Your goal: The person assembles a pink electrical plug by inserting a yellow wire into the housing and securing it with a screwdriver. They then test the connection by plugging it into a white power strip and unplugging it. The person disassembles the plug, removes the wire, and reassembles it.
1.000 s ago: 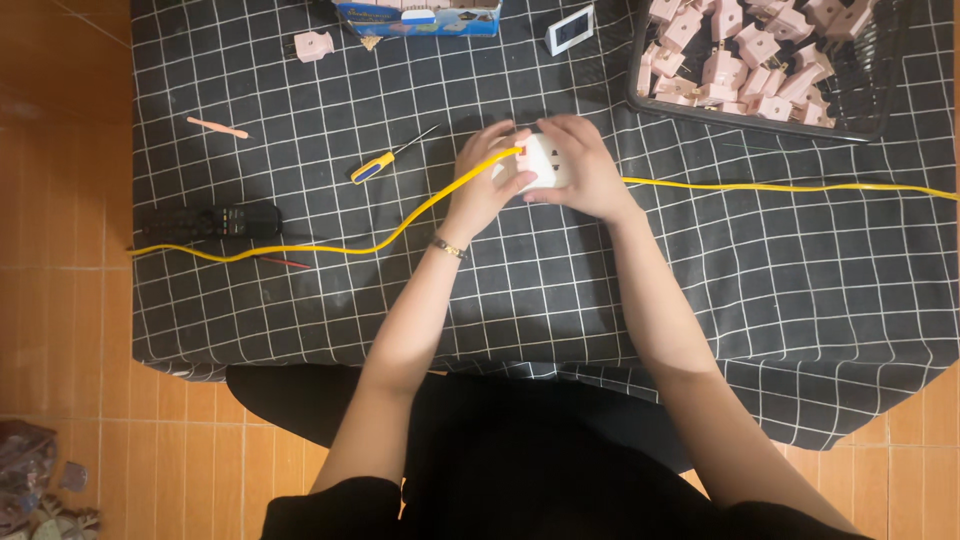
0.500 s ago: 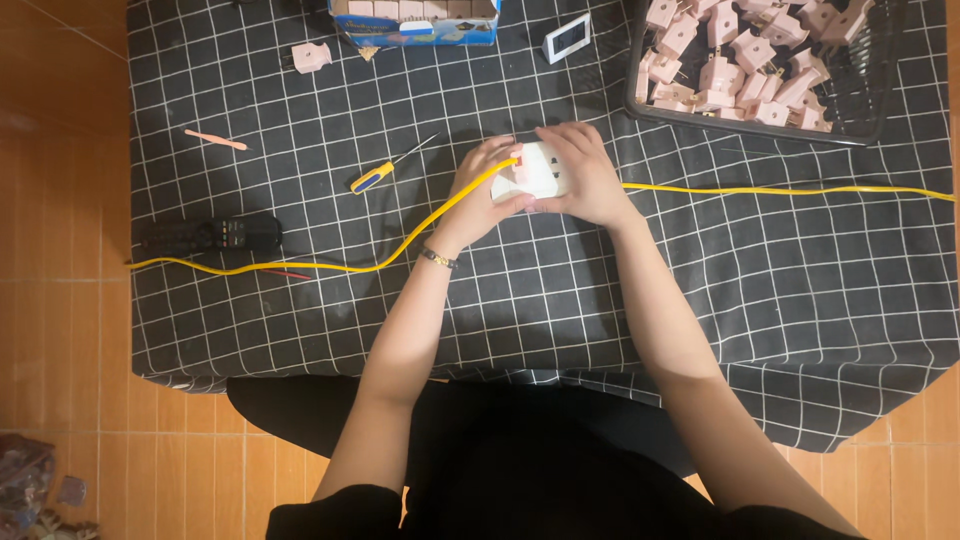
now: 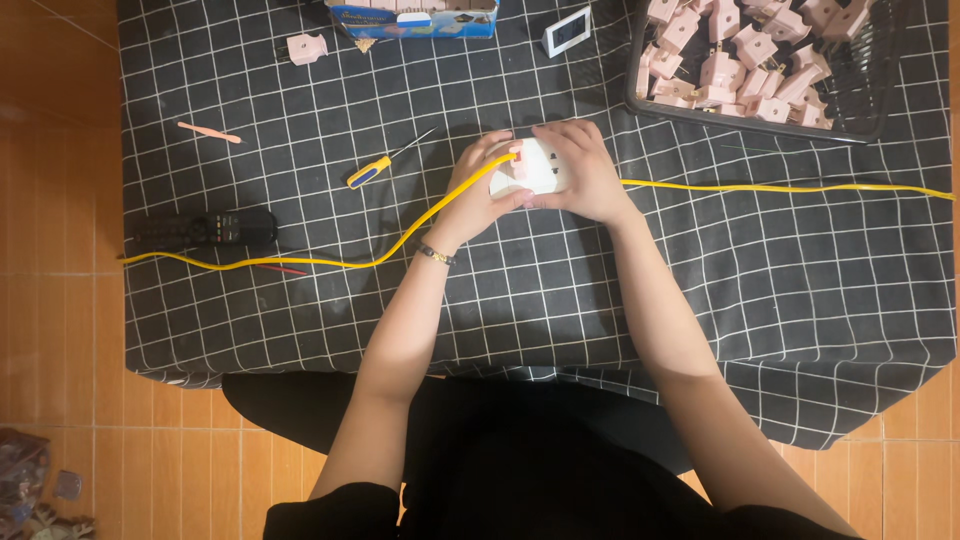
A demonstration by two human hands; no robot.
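Overhead view of a table under a black cloth (image 3: 700,330) with a white grid; 2 bare hands meet near its middle, cupped around a small white socket block (image 3: 540,165). The left hand (image 3: 483,190) grasps the block's left side, fingers curled over the top; a pink part shows at that edge, where a yellow cable (image 3: 300,262) meets the block and trails away leftward across the cloth. The right hand (image 3: 588,170) clasps the block's right side, fingers wrapped over it; another stretch of yellow cable runs right of the block to the cloth's edge. Left of the block lies a screwdriver (image 3: 375,168) with a yellow and blue handle; further left, a black remote-shaped device (image 3: 205,228) touches the cable. Beyond the block, at the far edge, sits a flat blue box (image 3: 410,18) with a printed label; just right of it, a small white-framed rectangular device (image 3: 566,32). Right of the block and further back, a black tray (image 3: 640,95) holds many pink plugs (image 3: 730,60).
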